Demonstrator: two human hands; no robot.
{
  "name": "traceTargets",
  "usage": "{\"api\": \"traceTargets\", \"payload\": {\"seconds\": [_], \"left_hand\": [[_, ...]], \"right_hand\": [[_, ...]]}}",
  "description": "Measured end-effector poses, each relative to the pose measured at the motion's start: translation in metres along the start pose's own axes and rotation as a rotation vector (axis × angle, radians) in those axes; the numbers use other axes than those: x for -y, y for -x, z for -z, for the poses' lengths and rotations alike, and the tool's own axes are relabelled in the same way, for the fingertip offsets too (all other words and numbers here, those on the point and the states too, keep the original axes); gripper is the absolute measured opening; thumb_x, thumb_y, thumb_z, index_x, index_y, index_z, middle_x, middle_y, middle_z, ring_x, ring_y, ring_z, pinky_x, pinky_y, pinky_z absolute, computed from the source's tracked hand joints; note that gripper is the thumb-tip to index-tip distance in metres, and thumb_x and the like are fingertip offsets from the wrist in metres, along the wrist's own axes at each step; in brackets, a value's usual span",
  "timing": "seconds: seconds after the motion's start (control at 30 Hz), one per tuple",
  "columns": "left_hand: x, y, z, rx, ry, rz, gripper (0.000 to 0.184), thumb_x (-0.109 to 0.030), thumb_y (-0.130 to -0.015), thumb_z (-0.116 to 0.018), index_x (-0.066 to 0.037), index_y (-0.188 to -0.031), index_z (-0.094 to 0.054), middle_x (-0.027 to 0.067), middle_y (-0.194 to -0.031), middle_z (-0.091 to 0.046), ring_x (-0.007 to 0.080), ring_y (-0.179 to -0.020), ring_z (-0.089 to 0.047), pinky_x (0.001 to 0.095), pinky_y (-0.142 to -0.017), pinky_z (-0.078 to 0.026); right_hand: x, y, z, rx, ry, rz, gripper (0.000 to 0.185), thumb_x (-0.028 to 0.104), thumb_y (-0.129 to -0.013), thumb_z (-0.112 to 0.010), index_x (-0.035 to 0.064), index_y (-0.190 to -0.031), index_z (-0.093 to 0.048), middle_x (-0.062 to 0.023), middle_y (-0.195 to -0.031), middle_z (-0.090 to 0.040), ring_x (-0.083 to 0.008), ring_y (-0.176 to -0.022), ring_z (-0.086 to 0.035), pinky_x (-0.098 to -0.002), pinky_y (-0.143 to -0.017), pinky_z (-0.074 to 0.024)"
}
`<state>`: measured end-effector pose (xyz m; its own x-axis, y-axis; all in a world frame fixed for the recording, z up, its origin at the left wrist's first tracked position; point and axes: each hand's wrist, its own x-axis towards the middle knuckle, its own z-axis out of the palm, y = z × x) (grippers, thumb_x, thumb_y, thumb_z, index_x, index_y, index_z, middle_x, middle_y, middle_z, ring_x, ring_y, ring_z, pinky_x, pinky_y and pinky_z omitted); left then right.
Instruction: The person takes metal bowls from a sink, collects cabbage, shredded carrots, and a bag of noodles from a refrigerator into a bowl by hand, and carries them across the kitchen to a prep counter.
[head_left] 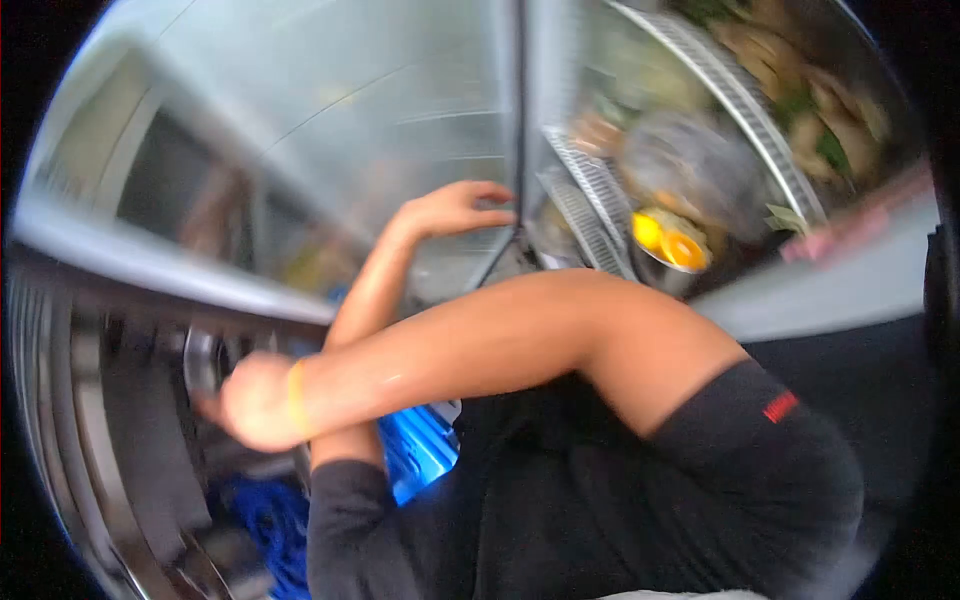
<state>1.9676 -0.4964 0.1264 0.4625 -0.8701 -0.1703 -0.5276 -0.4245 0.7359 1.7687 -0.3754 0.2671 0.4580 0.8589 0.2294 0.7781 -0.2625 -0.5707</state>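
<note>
My left hand point(462, 210) reaches up beside the dark edge strip point(520, 120) of an open refrigerator. Its thumb and fingers are curved but apart, with nothing seen between them. Crossing over my left arm, my right arm stretches to the left and wears a yellow band point(297, 398) at the wrist. My right hand point(260, 402) is nearest to a round metal object point(207, 358) at the left. Blur smears its fingers, so its grip and any contact are unclear.
Wire shelves point(590, 195) at the upper right hold plastic bags point(690, 165) and a bowl with cut orange fruit point(682, 250). Leafy produce point(830, 150) lies further right. A blue plastic container point(418, 450) is below my arms, and blue material point(272, 530) is at the lower left.
</note>
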Motion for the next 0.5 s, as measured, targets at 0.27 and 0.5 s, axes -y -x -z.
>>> {"api": "traceTargets", "payload": {"seconds": [0.27,0.5], "left_hand": [[0.001,-0.009,-0.004,0.095,0.233,0.142,0.055,-0.032,-0.096,-0.073,-0.004,-0.141,-0.057,0.0107,-0.136,-0.063,0.0214,-0.116,-0.064,0.035,-0.096,-0.054],[-0.002,-0.013,-0.004,0.074,0.555,0.054,0.048,-0.028,-0.102,-0.063,-0.003,-0.141,-0.055,0.0095,-0.14,-0.06,0.0216,-0.12,-0.062,0.0376,-0.099,-0.054]], "right_hand": [[-0.074,-0.098,-0.104,-0.016,0.031,-0.102,0.043,0.019,-0.073,-0.081,0.0056,-0.113,-0.073,-0.0136,-0.1,-0.076,-0.0349,-0.098,-0.073,-0.0468,-0.081,-0.0584],[-0.047,-0.003,-0.047,-0.201,-0.391,0.29,0.026,0.029,-0.082,-0.074,0.0041,-0.091,-0.073,-0.0215,-0.088,-0.072,-0.0424,-0.09,-0.069,-0.0511,-0.081,-0.0546]]}}
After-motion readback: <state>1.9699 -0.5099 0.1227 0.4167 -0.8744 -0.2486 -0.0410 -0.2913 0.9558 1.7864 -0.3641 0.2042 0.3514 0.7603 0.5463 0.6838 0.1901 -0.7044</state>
